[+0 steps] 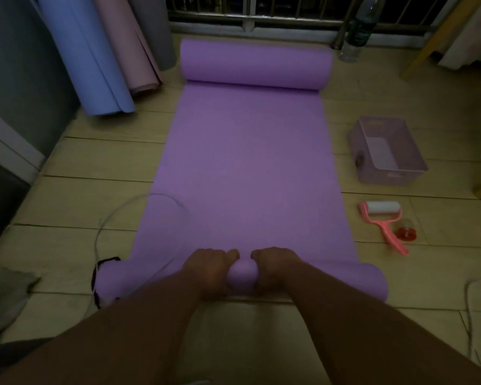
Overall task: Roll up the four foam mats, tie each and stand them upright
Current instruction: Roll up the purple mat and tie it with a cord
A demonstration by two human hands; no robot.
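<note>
A purple foam mat [242, 168] lies flat on the wooden floor, running away from me. Its far end is curled into a thick roll [256, 63]. Its near end forms a thinner roll [353, 282] right in front of me. My left hand [208, 269] and my right hand [275, 269] grip that near roll side by side at its middle, fingers curled over the top. Three rolled mats stand upright at the back left: a blue mat [89, 59], a pink mat [125, 45] and a grey mat [153, 26].
A thin white cord [117, 215] loops on the floor by the mat's left edge. On the right sit a lilac plastic basket [386, 173], a pink lint roller [383, 218] and a red tape roll [407, 233]. A plastic bottle [358, 31] stands by the railing.
</note>
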